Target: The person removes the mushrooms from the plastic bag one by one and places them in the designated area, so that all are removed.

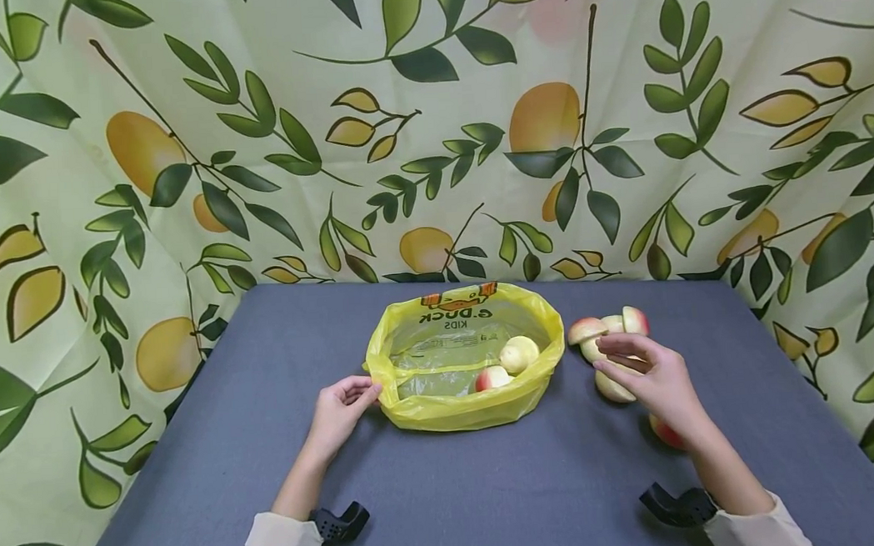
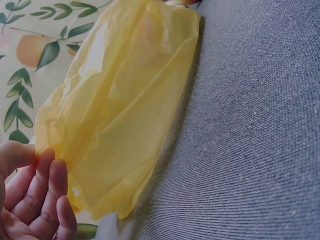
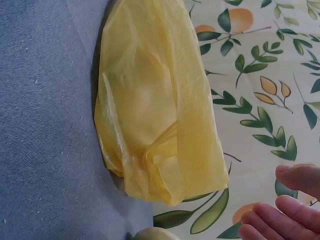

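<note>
Leaf-and-fruit backdrop, blue-grey table: an open bag between two bare hands

Patterned cloth backdrop [image 1: 242, 34] fills the far side, printed with leaves and orange fruit. Below it, a table [image 1: 496, 495] covered in blue-grey fabric.

Yellow bag [image 1: 460, 412] mid-table, mouth up and spread wide, rim apparently folded outward; likely arranged so that the opening stays broad and the inside is easy to reach. Duck print on its far wall reads mirrored.

Left hand [image 1: 338, 413] at the bag's left edge, thumb and fingertips pinching the film. Light hold, probably enough to steady the bag and keep its mouth from sagging. Forearm angles in from the near side.

Right hand [image 1: 657, 381] to the right of the bag, holding nothing. Fingers reach leftward, thumb apart below them, a moderate gap between. From the head view, cannot tell whether it touches the fruit beneath.

Fruit pieces [image 1: 587, 329], pale flesh and red skin, cluster right of the bag, within easy reach of that hand. Another red piece [image 1: 665, 433] lies partly hidden by the right wrist. Inside the bag, toward its right: a pale round piece [image 1: 520, 355] and, just beside it, a red-sided one [image 1: 492, 378].
</note>
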A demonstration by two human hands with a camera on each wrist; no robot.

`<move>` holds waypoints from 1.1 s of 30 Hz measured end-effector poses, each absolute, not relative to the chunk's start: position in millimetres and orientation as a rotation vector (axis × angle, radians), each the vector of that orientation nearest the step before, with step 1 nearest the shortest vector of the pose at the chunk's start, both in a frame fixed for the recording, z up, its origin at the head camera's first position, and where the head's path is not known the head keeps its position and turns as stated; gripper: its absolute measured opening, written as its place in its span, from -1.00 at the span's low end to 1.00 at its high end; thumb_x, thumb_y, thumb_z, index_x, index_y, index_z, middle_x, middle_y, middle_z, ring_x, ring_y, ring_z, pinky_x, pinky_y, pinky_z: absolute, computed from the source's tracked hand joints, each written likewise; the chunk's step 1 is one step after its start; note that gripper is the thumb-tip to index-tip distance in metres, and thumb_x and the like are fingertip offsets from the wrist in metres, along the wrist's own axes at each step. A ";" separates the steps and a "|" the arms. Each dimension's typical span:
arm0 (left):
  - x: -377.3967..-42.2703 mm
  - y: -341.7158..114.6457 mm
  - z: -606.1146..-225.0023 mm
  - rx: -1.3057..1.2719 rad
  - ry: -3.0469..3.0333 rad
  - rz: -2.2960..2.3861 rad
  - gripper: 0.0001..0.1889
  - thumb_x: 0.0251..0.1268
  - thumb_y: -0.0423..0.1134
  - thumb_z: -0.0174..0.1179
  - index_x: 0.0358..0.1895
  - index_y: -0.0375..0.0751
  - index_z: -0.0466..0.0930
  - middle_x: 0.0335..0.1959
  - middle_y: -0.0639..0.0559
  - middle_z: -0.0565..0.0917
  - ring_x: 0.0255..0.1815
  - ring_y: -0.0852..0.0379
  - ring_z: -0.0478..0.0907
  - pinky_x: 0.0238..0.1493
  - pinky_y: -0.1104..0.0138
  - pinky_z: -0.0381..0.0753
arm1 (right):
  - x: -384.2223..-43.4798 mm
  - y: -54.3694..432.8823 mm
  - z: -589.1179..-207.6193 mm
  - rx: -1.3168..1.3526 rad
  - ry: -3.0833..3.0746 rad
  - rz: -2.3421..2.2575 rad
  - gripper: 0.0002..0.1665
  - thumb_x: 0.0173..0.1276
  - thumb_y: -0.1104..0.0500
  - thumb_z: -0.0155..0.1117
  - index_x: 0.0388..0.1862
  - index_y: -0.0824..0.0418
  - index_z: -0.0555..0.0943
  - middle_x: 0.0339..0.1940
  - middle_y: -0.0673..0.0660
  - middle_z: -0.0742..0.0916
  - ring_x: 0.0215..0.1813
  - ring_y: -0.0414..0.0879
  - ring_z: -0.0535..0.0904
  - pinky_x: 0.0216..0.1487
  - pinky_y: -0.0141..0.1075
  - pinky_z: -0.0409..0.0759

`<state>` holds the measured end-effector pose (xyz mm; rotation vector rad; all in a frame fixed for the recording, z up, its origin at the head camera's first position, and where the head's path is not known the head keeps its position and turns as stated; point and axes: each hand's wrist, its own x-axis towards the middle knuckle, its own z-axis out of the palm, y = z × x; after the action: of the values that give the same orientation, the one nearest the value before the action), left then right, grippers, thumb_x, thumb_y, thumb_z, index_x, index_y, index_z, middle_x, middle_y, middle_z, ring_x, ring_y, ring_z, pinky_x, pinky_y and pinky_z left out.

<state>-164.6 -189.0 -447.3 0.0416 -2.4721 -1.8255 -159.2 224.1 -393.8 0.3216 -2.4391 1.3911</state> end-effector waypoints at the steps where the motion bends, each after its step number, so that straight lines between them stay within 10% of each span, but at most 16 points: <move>1: -164.5 -189.0 -447.4 0.040 -2.473 -1.826 -0.79 0.25 -0.35 0.26 -0.18 -0.49 0.63 -0.35 -0.25 0.74 -0.48 0.39 0.61 -0.30 0.45 0.63 | -158.7 225.2 -394.2 0.325 -2.436 1.395 -0.65 0.16 0.35 0.41 -0.06 0.38 0.61 -0.23 -0.48 0.63 -0.14 -0.64 0.57 -0.11 -0.70 0.55; 33: -162.6 -189.0 -447.8 0.014 -2.451 -1.864 -0.78 0.24 -0.35 0.26 -0.17 -0.51 0.62 -0.33 -0.29 0.73 -0.46 0.38 0.60 -0.29 0.44 0.63 | -139.7 283.7 -405.6 0.218 -2.481 1.335 -0.64 0.21 0.35 0.37 -0.04 0.46 0.56 -0.25 -0.52 0.65 -0.18 -0.67 0.57 -0.20 -0.76 0.51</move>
<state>-162.6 -189.0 -447.8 0.0140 -2.4508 -1.8641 -139.7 283.7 -405.6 0.2184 -2.4805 1.3346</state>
